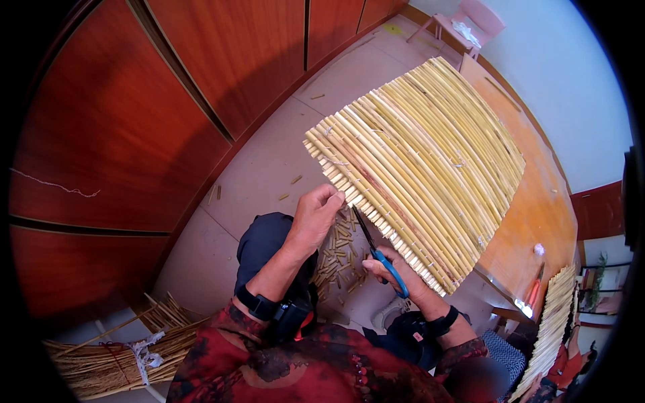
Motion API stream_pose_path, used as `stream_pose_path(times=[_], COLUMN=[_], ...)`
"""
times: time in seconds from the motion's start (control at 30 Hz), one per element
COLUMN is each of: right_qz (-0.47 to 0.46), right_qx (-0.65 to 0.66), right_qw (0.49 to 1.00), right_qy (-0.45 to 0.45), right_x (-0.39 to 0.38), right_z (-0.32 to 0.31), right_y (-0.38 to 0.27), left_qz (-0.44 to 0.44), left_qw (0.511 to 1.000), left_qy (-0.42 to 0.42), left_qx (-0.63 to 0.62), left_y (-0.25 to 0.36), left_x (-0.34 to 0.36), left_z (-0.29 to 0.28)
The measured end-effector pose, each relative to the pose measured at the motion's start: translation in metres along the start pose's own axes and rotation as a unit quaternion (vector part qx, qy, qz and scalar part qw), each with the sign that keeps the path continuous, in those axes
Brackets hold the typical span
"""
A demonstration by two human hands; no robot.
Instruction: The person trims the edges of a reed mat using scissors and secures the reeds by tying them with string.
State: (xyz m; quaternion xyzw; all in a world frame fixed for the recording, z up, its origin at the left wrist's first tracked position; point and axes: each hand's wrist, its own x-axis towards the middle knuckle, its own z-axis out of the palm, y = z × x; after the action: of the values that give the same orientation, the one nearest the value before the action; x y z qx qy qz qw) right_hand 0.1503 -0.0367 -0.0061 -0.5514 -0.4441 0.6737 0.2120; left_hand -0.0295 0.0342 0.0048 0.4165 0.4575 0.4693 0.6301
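A mat of yellow reed stalks [423, 161], bound side by side with thin thread, lies over a wooden table and juts past its edge toward me. My left hand [314, 213] is closed, thumb and fingers pinching at the mat's near edge, where the cut stalk ends show in rows. In my right hand [401, 270] is a pair of scissors [390, 267] with blue handles. Their dark blades point up to that same edge, just right of my left fingertips. Whether the blades touch a stalk, I cannot tell.
Many cut stalk pieces [336, 258] litter the floor below the mat. A tied bundle of long stalks [107, 359] lies at lower left. Reddish wooden cabinets [121, 134] line the left. Orange-handled pliers or shears [535, 290] rest on the table [537, 215]. Another person with a stalk mat [552, 329] is at lower right.
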Motion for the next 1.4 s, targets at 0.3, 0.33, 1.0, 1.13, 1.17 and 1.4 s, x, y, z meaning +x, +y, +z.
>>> stream_pose_path(times=[0.3, 0.33, 1.0, 1.13, 1.17, 1.4], right_qz=[-0.041, -0.042, -0.107, -0.078, -0.079, -0.065], right_qx=[0.004, -0.008, -0.078, -0.03, -0.032, -0.101], right_qw=[0.999, 0.999, 0.989, 0.995, 0.994, 0.991], right_qy=[0.017, 0.017, 0.068, 0.062, 0.064, 0.053], right_x=[0.003, 0.002, -0.001, -0.002, -0.004, -0.008], right_z=[0.002, 0.002, 0.01, 0.012, 0.011, 0.007], right_y=[0.005, 0.005, 0.007, 0.009, 0.006, -0.001], left_qz=[-0.014, -0.012, -0.005, 0.002, 0.004, 0.009], left_qw=[1.0, 1.0, 1.0, 1.0, 1.0, 1.0], left_qy=[0.0, -0.001, 0.011, 0.008, 0.006, 0.005], left_qx=[-0.002, 0.004, 0.012, 0.008, 0.006, 0.024], left_y=[0.002, 0.002, 0.003, 0.001, 0.002, -0.003], left_x=[0.001, 0.001, 0.003, 0.005, 0.005, 0.005], left_z=[-0.001, -0.001, -0.005, -0.004, -0.003, -0.005])
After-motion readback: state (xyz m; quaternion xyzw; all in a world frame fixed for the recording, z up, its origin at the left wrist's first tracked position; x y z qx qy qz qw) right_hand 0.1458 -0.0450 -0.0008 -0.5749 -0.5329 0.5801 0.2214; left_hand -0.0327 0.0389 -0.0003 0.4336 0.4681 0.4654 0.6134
